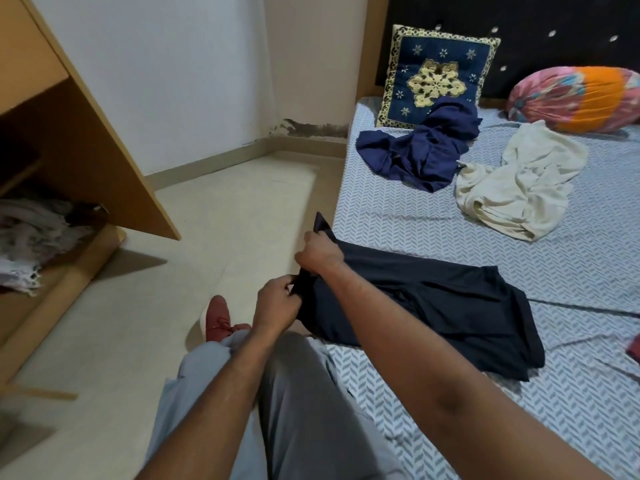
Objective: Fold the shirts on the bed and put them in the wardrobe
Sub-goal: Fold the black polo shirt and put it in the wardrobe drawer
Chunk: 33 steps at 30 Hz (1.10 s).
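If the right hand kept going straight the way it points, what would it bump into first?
The right hand grips the dark shirt; beyond it, likely only floor until the wall. Depth is hard to judge.

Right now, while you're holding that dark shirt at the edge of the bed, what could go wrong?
Both the left hand and right hand pinch the dark shirt at the edge of the bed; if the grip slips, that end could slide onto the floor. The shirt's far end lies bunched, so folding now might press in creases. The wardrobe shelf already holds a messy clothes pile, which could rumple a neat fold.
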{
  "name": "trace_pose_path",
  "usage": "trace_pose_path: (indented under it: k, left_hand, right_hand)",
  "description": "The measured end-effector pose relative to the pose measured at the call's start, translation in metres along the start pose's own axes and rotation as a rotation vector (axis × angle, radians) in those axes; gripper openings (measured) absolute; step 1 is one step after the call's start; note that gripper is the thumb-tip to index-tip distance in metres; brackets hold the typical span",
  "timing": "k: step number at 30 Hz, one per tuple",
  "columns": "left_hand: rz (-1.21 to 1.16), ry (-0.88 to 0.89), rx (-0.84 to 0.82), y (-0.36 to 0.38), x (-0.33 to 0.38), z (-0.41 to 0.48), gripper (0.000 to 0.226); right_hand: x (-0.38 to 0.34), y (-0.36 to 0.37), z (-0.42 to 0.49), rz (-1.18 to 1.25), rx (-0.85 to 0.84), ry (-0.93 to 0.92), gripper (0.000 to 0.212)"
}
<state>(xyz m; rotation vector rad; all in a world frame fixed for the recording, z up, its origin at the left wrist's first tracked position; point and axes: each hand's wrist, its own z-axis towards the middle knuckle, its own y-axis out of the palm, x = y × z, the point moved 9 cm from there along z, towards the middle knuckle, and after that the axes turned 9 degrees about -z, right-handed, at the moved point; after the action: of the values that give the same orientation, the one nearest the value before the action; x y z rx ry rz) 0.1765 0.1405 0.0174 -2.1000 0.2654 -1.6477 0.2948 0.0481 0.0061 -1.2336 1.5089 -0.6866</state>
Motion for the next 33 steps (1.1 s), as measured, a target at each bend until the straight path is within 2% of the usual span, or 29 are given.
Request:
trace_pose_path:
  k: [2,4,5,6,8,12,16,19,25,28,31,33]
  left_hand:
    - [-0.020,0.070,-0.096,0.026,0.012,-0.010,0.030]
    - [-0.036,0.118,-0.235,0.063,0.019,-0.020,0.023]
    - [-0.067,0.111,-0.297,0.075,0.018,-0.023,0.027]
    - [-0.118,0.092,-0.350,0.090,0.019,-0.025,0.041]
    - [-0.143,0.060,-0.344,0.110,0.018,-0.025,0.070]
    - [0.143,0.136,-0.285,0.135,0.013,-0.020,0.073]
    - [0.365,0.136,-0.425,0.167,-0.002,-0.021,0.070]
    - [0.418,0.141,-0.513,0.188,-0.006,-0.023,0.068]
    - [0.403,0.163,-0.588,0.217,-0.004,-0.027,0.068]
    - [0.392,0.176,-0.590,0.226,-0.001,-0.029,0.068]
    - [0.278,0.145,-0.598,0.235,0.000,-0.029,0.067]
    - [0.217,0.121,-0.587,0.238,0.002,-0.029,0.067]
  right_hand:
    - [0.029,0.000,-0.009,0.020,-0.041,0.024,0.063]
    - [0.069,-0.008,-0.022,0.116,-0.040,0.016,0.074]
    - [0.084,-0.011,-0.026,0.199,-0.035,0.004,0.077]
    - [0.107,-0.016,-0.034,0.301,-0.026,0.014,0.080]
    - [0.153,-0.023,-0.051,0.495,-0.017,0.058,0.083]
    - [0.235,-0.032,-0.074,0.712,-0.011,0.155,0.086]
    - [0.301,-0.041,-0.085,0.717,-0.022,0.227,0.086]
    - [0.339,-0.049,-0.094,0.764,-0.011,0.279,0.081]
    - [0.398,-0.061,-0.105,0.754,0.079,0.398,0.074]
    - [0.408,-0.063,-0.109,0.629,0.092,0.440,0.074]
    - [0.407,-0.072,-0.114,0.369,0.150,0.413,0.075]
    - [0.408,-0.074,-0.127,0.321,0.201,0.443,0.075]
